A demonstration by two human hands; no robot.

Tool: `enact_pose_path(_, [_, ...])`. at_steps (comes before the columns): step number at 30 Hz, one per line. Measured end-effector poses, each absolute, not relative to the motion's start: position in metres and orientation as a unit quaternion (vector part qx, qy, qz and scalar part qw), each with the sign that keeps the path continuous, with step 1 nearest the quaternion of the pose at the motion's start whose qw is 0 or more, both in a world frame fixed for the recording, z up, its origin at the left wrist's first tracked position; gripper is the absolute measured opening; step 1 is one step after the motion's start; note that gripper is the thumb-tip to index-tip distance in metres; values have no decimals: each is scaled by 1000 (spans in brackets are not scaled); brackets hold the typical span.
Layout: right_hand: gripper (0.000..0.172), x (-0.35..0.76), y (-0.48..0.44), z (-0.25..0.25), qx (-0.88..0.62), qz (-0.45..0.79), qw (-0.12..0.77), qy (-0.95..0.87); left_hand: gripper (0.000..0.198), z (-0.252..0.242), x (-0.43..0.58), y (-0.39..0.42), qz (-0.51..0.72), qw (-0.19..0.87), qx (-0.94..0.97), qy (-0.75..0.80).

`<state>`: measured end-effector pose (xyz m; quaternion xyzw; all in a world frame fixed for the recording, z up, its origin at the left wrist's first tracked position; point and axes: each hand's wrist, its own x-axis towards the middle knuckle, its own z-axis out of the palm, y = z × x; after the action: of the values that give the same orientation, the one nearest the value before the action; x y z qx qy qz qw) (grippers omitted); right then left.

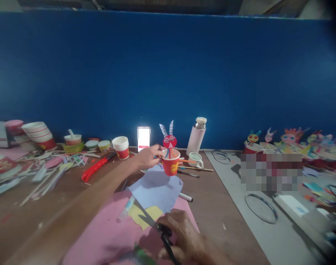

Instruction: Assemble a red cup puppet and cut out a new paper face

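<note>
My left grip [148,156] clamps the red cup [170,166] far ahead of my right grip [181,233], which is closed around scissors [149,219] whose blades point cupward.

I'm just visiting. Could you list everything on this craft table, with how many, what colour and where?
red paper cup: one, red with yellow print, held mid-table
bunny figure: one, red face, striped ears, standing in that cup
scissors: one pair, dark, at the front over the yellow scrap
yellow scrap: one, yellow, on the pink sheet
pink sheet: one, pink, front of the table
pale blue sheet: one, under the cup
flask: one, white, by the blue wall
red-handled tool: one, left of centre
stacked cups: one stack, white and red, far left
craft figures: several, many colours, far right
wire rings: at least two, dark, right
left hand: fingers grip the cup
right hand: fingers grip the scissors
</note>
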<state>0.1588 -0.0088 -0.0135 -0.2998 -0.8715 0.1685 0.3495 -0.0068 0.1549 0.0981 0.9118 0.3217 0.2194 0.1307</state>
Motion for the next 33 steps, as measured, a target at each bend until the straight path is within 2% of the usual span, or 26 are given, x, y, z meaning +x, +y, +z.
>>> enact_pose_path(9, [66, 159, -8, -20, -306, 168, 347, -871, 20, 60, 61, 156, 162, 107, 948, 254])
enact_pose_path(18, [64, 161, -4, -31, -325, 168, 328, -871, 23, 58, 75, 163, 133, 41, 950, 280])
enact_pose_path(33, [68, 159, -4, -32, -321, 166, 308, -880, 26, 49, 104, 160, 131, 7, 953, 273])
